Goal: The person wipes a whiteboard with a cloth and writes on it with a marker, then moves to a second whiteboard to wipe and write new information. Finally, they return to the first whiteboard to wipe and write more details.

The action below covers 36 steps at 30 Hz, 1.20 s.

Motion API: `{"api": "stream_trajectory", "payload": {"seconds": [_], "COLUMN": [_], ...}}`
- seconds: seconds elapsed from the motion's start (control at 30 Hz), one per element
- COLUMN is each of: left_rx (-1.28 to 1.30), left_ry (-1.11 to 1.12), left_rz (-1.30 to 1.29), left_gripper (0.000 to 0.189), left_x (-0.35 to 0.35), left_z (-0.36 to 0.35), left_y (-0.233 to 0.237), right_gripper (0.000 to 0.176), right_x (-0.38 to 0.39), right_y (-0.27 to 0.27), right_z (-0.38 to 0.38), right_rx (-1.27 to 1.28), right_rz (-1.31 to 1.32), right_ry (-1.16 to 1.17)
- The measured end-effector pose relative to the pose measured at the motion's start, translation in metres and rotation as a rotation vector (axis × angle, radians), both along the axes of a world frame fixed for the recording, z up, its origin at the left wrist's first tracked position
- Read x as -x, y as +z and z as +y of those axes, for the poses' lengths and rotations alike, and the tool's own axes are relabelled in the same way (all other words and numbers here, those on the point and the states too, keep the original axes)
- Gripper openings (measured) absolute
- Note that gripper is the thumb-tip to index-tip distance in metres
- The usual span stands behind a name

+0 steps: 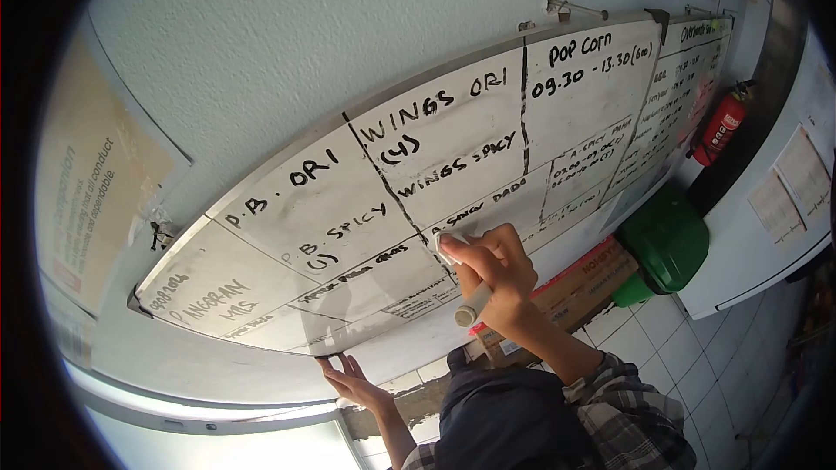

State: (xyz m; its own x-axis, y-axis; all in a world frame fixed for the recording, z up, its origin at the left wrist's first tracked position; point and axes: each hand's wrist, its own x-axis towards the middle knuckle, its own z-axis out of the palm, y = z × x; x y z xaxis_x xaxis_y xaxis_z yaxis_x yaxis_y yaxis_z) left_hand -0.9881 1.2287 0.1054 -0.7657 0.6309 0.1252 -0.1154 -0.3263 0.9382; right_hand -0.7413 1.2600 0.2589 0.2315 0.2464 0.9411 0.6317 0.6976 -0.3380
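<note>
In front of me is a whiteboard (pixel 252 252) with handwriting in black marker, ruled into boxes with lines such as "WINGS ORI" and "POP CORN". My right hand (pixel 496 265) is closed and pressed near the "A. SPICY DADA" line. Between its thumb and fingers is a small white wad (pixel 450 248), like tissue or cloth, touching the board. A pale marker (pixel 475 305) sticks out from the palm of that same hand. My left hand (pixel 359 385) rests with fingers stretched out and apart against the board's lower edge, beside a dark corner or clip there.
A red fire extinguisher (pixel 723 124) hangs to the right of the board. Below it stand a green bin (pixel 666 244) and a cardboard box (pixel 562 305) on the tiled floor (pixel 644 339). A poster (pixel 104 183) is on the wall at left.
</note>
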Motion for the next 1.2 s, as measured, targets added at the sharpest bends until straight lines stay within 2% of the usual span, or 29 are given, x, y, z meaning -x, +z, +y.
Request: {"api": "stream_trajectory", "payload": {"seconds": [0.13, 0.2, 0.43, 0.53, 0.6, 0.63, 0.7, 0.73, 0.8, 0.87, 0.93, 1.03, 1.2], "left_rx": [-0.020, -0.029, -0.018, -0.031, -0.044, -0.037, -0.043, -0.036, -0.015, -0.025, -0.030, -0.028, -0.011], "left_ry": [0.008, 0.010, -0.012, -0.014, -0.021, -0.022, -0.027, -0.018, -0.003, 0.004, 0.006, 0.007, 0.023], "left_rz": [0.001, 0.009, -0.024, -0.016, -0.006, -0.009, -0.011, -0.004, 0.005, 0.031, 0.035, 0.055, 0.012], "left_gripper": [0.055, 0.055, 0.057, 0.057, 0.057, 0.057, 0.057, 0.057, 0.057, 0.058, 0.059, 0.061, 0.061], "left_x": [0.005, 0.008, 0.001, 0.001, 0.001, 0.001, 0.002, 0.002, -0.003, -0.005, -0.006, -0.006, -0.013], "left_z": [0.003, 0.002, -0.003, -0.003, -0.003, -0.004, -0.002, -0.002, -0.003, 0.000, 0.000, -0.001, -0.001], "left_y": [-0.009, -0.011, 0.002, 0.001, 0.000, 0.001, 0.003, 0.002, 0.004, 0.002, 0.004, 0.007, 0.013], "right_gripper": [0.036, 0.049, 0.055, 0.055, 0.053, 0.053, 0.042, 0.042, 0.033, 0.024, 0.017, 0.012, 0.011], "right_x": [-0.001, -0.006, -0.013, -0.016, -0.022, -0.026, -0.039, -0.049, -0.074, -0.106, -0.133, -0.168, -0.192], "right_y": [0.005, 0.003, -0.022, -0.026, -0.023, -0.019, -0.010, -0.008, -0.005, -0.008, -0.016, -0.010, 0.002], "right_z": [-0.004, -0.005, -0.005, -0.010, -0.017, -0.024, -0.040, -0.043, -0.052, -0.050, -0.038, -0.018, 0.009], "right_rx": [0.033, 0.082, 0.106, 0.171, 0.346, 0.341, 0.467, 0.461, 0.269, 0.258, 0.219, 0.087, 0.039], "right_rz": [-0.082, -0.147, -0.229, -0.235, -0.293, -0.289, -0.126, -0.128, -0.082, 0.091, 0.397, 0.511, 0.491], "right_ry": [0.024, 0.086, 0.073, 0.061, 0.122, 0.117, 0.359, 0.350, 0.173, 0.006, -0.008, -0.070, -0.091]}}
